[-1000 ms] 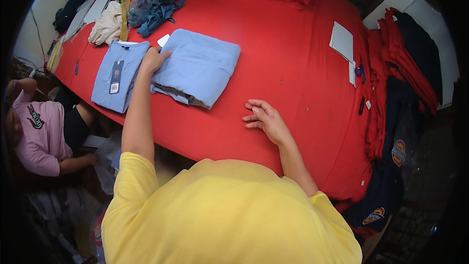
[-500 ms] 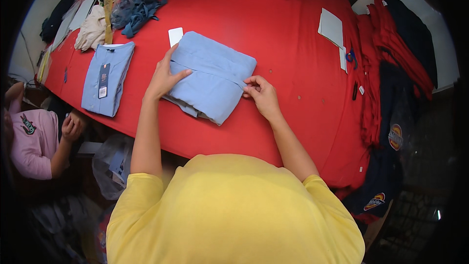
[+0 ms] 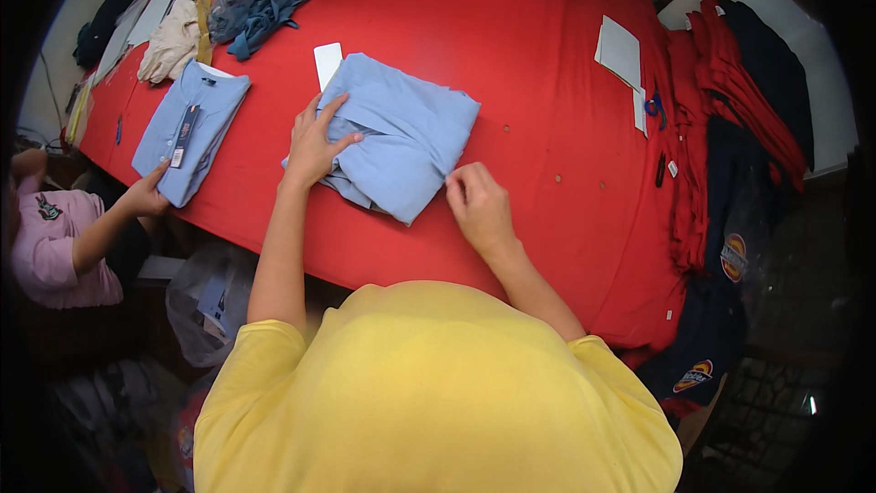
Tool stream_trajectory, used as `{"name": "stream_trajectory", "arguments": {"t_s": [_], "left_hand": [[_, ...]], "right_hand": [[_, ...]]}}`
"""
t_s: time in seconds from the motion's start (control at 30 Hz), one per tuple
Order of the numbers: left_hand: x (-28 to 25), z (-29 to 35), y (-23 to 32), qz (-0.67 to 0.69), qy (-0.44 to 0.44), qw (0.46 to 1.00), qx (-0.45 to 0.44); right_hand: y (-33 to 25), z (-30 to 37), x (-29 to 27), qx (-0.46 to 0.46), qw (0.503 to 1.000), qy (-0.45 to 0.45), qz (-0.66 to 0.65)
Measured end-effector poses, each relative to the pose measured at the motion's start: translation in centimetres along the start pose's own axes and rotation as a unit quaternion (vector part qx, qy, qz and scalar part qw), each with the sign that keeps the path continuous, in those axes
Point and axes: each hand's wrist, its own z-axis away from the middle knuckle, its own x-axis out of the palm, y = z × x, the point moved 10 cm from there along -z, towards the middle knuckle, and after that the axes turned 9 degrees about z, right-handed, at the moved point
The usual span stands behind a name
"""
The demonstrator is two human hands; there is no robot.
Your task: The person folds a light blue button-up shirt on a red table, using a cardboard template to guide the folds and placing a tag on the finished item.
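Note:
A folded light-blue garment (image 3: pixel 411 128) lies on the red-covered table in front of me, with a white card (image 3: pixel 328 63) sticking out at its upper left corner. My left hand (image 3: pixel 313 146) rests on the garment's left side, thumb and fingers spread over the cloth. At its lower right edge, my right hand (image 3: pixel 480 212) has its fingers curled together, the fingertips pinching the edge of the cloth. Loose folds and a diagonal crease run across the garment's surface.
To the left, a co-worker's hand (image 3: pixel 148 194) touches a folded light-blue shirt (image 3: pixel 196 128) with a dark hang tag. Behind it are a cream cloth (image 3: pixel 172 44) and dark blue strips (image 3: pixel 260 14). White cards (image 3: pixel 619 50), scissors (image 3: pixel 653 107) and red garments (image 3: pixel 730 82) lie at the right.
My right hand has moved down and slightly left with the garment's edge, which now creases diagonally. My left fingers have shifted further over the cloth. The co-worker has reached the other shirt and tilted it.

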Motion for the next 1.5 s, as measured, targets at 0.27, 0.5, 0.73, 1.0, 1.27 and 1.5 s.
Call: {"name": "stream_trajectory", "arguments": {"t_s": [0.27, 0.5, 0.73, 1.0, 1.27, 1.5], "left_hand": [[-0.6, 0.7, -0.3, 0.035, 0.025, 0.999, 0.005], [0.3, 3.4, 1.2, 0.068, 0.054, 0.995, -0.041], [0.9, 6.0, 7.7, -0.002, 0.11, 0.983, 0.147], [0.9, 6.1, 0.2, 0.308, 0.097, 0.944, 0.068], [1.6, 6.2, 3.8, 0.107, 0.024, 0.991, 0.074], [-0.2, 6.9, 3.6, 0.133, 0.089, 0.979, 0.125]], "right_hand": [[2.9, 2.1, 2.1, 0.205, 0.963, -0.114, -0.132], [9.1, 0.4, 3.4, 0.238, 0.91, -0.066, -0.334], [10.3, -0.8, -1.0, 0.164, 0.975, -0.097, -0.116], [11.0, 0.4, -0.7, 0.183, 0.973, -0.08, -0.118], [7.7, -0.8, -1.2, 0.106, 0.991, -0.084, 0.012], [-0.9, 0.7, 3.6, -0.118, 0.961, -0.158, 0.192]]}}
